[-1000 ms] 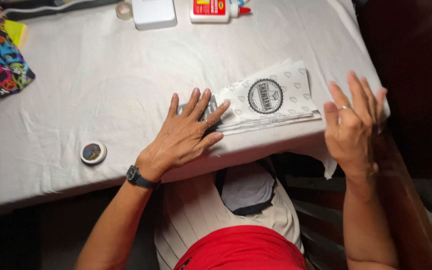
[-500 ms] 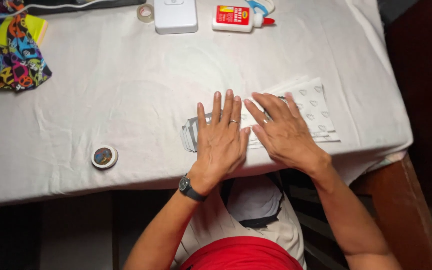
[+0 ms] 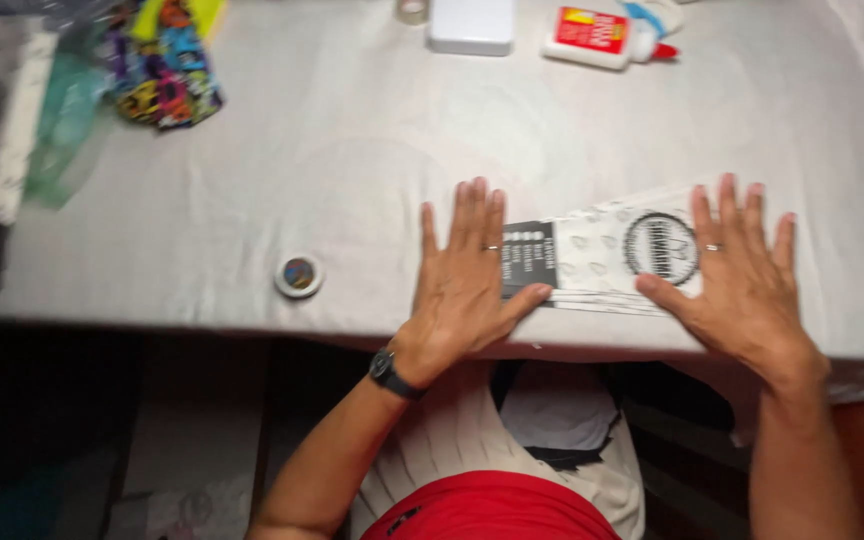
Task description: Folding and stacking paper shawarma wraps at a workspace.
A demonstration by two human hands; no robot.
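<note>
We see the left hand [image 3: 462, 285] and right hand [image 3: 742, 280] pressed flat, fingers spread, gripping nothing, on the two ends of a flat white printed paper packet with a black round emblem [image 3: 602, 262]. It lies at the table's near edge, right of the small round tin [image 3: 299, 276]. We judge it light, thin, floppy; best pinched at an edge.

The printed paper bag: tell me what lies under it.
The printed paper bag lies flat on the white tablecloth. Left hand and right hand press its ends, hiding those parts; anything beneath is covered.
</note>
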